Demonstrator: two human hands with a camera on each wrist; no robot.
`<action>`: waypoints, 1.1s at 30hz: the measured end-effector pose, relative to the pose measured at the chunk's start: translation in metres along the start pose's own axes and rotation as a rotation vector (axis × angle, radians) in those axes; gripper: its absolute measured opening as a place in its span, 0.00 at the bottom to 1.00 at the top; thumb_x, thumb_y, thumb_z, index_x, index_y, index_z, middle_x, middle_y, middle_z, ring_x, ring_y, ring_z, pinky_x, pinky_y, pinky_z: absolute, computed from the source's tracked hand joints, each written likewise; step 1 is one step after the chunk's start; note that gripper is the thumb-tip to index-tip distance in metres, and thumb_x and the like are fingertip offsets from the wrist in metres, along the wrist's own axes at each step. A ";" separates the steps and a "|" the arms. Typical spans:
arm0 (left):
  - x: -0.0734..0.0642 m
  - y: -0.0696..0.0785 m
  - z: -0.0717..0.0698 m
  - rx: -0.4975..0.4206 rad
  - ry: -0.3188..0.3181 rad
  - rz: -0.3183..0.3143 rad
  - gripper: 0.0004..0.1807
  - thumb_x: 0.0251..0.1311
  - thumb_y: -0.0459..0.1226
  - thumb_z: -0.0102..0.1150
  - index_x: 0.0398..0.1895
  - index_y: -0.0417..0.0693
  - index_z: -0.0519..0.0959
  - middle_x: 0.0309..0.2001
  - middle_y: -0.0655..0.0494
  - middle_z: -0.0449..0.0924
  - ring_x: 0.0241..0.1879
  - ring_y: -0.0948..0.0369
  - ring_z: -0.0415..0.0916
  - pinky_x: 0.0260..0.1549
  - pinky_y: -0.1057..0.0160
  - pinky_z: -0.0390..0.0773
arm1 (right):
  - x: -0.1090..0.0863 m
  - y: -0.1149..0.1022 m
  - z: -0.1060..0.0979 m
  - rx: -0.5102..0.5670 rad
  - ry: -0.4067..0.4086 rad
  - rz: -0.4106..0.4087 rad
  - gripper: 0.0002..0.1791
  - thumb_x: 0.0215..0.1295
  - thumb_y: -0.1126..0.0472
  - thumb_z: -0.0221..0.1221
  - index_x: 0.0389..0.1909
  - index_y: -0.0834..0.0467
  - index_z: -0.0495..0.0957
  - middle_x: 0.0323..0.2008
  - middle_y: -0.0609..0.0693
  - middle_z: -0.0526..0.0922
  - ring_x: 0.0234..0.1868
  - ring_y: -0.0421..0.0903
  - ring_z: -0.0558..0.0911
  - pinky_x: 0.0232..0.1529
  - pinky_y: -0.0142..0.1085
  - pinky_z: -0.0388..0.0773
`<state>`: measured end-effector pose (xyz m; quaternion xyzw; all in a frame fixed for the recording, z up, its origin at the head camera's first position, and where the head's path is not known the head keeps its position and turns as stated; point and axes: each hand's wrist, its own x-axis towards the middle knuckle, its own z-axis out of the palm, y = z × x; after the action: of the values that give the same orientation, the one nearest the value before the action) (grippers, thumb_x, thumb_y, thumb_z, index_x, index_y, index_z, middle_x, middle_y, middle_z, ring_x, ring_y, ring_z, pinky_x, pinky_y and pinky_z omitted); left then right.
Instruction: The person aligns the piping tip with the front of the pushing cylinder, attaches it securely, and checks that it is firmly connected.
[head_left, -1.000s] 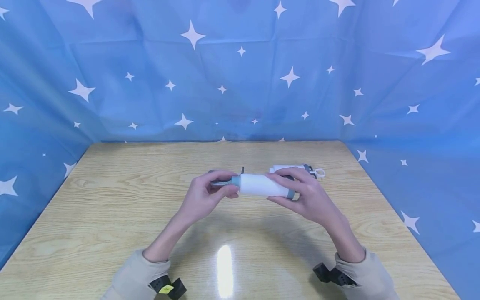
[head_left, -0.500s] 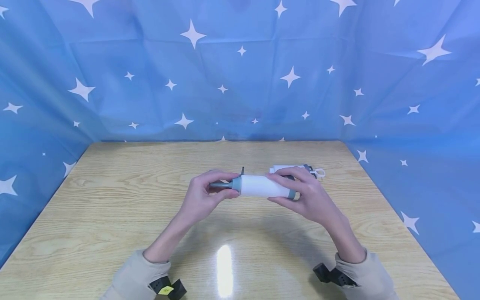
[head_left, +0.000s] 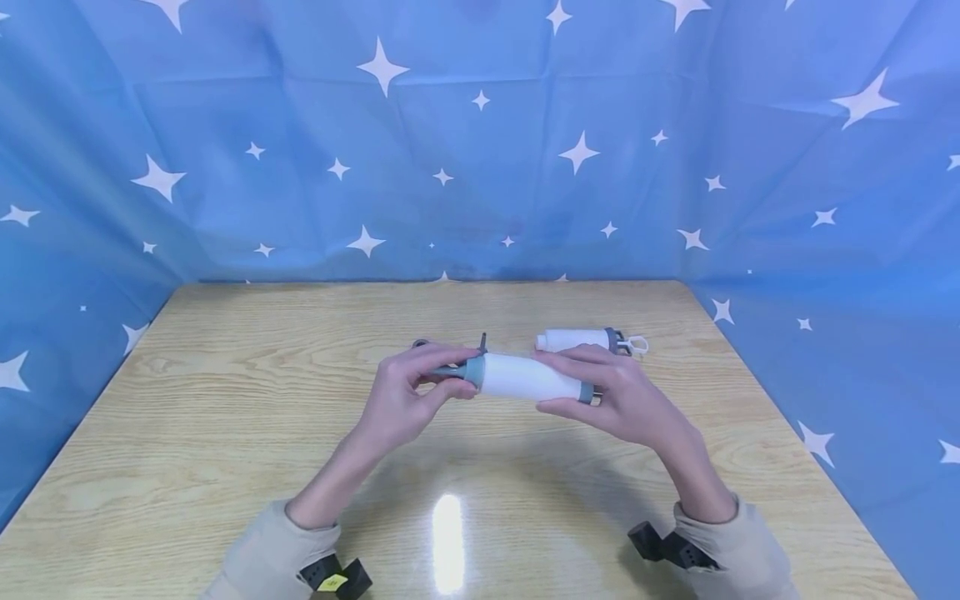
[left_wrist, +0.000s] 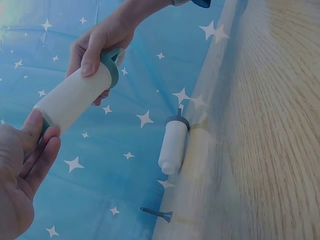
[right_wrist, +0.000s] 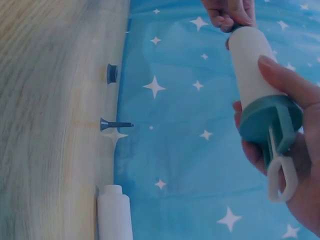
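Between both hands, above the table, lies a white piping syringe (head_left: 528, 377) with teal end caps, nearly level. My left hand (head_left: 401, 396) pinches the teal cap (head_left: 474, 372) at its left end, where a thin teal nozzle (head_left: 448, 372) points back into the palm. Around the other end, my right hand (head_left: 626, 398) grips the barrel with thumb and fingers. The right wrist view shows the teal finger flange (right_wrist: 270, 117) there and a white plunger ring (right_wrist: 282, 180). Part of the nozzle is hidden by the left fingers.
A second white syringe (head_left: 577, 338) with a grey cap lies behind my right hand. Left of it, a small dark nozzle (head_left: 483, 340) stands upright, and a dark round cap (right_wrist: 112, 74) sits farther left. Starred blue cloth (head_left: 480, 192) borders the wooden table (head_left: 225, 417).
The syringe now tilts slightly, its right end a little lower. My right hand has shifted slightly, and more of the second syringe shows behind it. The left hand keeps its pinch.
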<state>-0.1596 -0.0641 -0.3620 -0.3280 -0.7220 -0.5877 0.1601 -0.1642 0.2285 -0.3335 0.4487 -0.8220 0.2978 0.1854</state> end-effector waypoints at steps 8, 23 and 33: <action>0.000 0.003 -0.001 0.077 -0.060 0.065 0.16 0.60 0.26 0.68 0.52 0.33 0.81 0.46 0.42 0.84 0.38 0.55 0.86 0.37 0.65 0.86 | 0.001 -0.003 0.000 0.000 -0.007 -0.001 0.27 0.68 0.45 0.64 0.62 0.56 0.81 0.53 0.54 0.84 0.43 0.46 0.80 0.25 0.25 0.76; -0.001 0.005 0.003 -0.196 -0.014 -0.396 0.15 0.71 0.40 0.61 0.48 0.35 0.82 0.28 0.45 0.85 0.24 0.53 0.85 0.32 0.56 0.88 | 0.010 -0.008 0.008 -0.243 0.142 -0.211 0.22 0.74 0.45 0.57 0.55 0.56 0.83 0.48 0.55 0.84 0.46 0.58 0.81 0.44 0.53 0.79; 0.004 0.012 0.005 -0.355 0.073 -0.619 0.21 0.71 0.46 0.61 0.44 0.31 0.82 0.24 0.44 0.82 0.20 0.58 0.82 0.26 0.57 0.87 | 0.016 -0.013 0.014 -0.360 0.238 -0.299 0.17 0.76 0.51 0.57 0.54 0.57 0.84 0.47 0.57 0.85 0.44 0.58 0.82 0.42 0.52 0.81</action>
<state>-0.1540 -0.0576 -0.3522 -0.0951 -0.6676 -0.7360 -0.0594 -0.1616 0.2043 -0.3305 0.4866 -0.7587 0.1670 0.3997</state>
